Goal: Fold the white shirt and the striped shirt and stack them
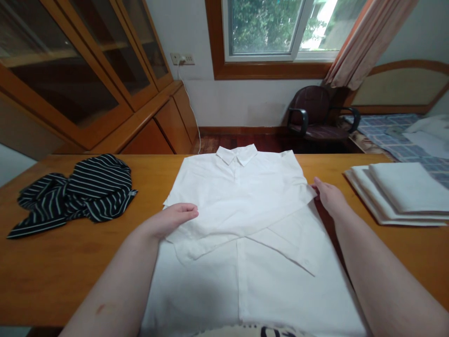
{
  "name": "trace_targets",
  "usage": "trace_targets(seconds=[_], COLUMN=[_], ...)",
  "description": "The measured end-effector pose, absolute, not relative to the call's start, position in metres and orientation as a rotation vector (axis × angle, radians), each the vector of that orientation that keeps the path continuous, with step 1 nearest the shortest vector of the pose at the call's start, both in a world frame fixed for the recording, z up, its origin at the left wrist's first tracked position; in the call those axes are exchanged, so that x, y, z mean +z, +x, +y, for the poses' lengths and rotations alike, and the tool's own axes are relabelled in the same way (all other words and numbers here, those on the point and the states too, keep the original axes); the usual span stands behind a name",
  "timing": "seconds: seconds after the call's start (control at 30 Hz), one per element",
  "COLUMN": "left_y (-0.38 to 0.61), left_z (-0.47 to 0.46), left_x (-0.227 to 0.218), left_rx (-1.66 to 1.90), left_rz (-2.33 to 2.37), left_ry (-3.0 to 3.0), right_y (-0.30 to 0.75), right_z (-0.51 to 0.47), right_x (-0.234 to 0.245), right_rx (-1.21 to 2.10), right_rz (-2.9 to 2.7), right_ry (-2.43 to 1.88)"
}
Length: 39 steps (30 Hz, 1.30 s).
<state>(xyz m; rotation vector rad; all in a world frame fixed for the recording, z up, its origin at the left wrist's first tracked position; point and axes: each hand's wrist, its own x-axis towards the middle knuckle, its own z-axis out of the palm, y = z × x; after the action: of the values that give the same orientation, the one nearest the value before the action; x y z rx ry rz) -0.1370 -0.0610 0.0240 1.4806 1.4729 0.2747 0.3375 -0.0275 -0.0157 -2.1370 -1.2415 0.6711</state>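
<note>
A white collared shirt lies front up, its collar at the far edge of the table. A layer of its cloth, apparently the sleeves, crosses the chest, with a cuff slanting out at lower right. At the right edge, my right hand pinches a corner of that layer between thumb and fingers. My left hand is closed over the shirt's left side, its fingers pressed together on the cloth; the fingertips are partly hidden. Below the crossed layer, the button placket runs down toward my body.
On the wooden table, a crumpled black-and-white striped garment lies at left. A stack of folded white cloth sits at right. Beyond are a cabinet, an office chair and a bed.
</note>
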Motion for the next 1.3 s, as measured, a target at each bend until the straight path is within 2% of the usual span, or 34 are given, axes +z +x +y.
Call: trace_targets(seconds=[0.2, 0.4, 0.6, 0.93, 1.1, 1.3], left_y=[-0.148, -0.153, -0.164, -0.169, -0.169, -0.176], left_z=[-0.054, -0.057, -0.054, -0.053, -0.056, -0.059], left_x=[0.015, 0.021, 0.02, 0.02, 0.028, 0.033], left_rx=[0.1, 0.075, -0.166, -0.17, -0.218, -0.241], left_rz=[1.449, 1.4, 1.486, 1.532, 1.415, 1.321], left_ry=[1.547, 1.497, 1.568, 1.592, 1.568, 1.676], right_y=[0.333, 0.327, 0.328, 0.321, 0.319, 0.323], right_z=[-0.028, -0.031, -0.03, -0.03, -0.03, -0.029], right_x=[-0.014, -0.006, -0.01, -0.012, -0.013, -0.012], right_rx=[0.595, 0.58, 0.564, 0.443, 0.368, 0.437], right_rz=[-1.39, -1.56, -1.547, -1.662, -1.606, -1.644], right_ry=[-2.232, -2.286, -2.23, -2.359, -2.286, -2.232])
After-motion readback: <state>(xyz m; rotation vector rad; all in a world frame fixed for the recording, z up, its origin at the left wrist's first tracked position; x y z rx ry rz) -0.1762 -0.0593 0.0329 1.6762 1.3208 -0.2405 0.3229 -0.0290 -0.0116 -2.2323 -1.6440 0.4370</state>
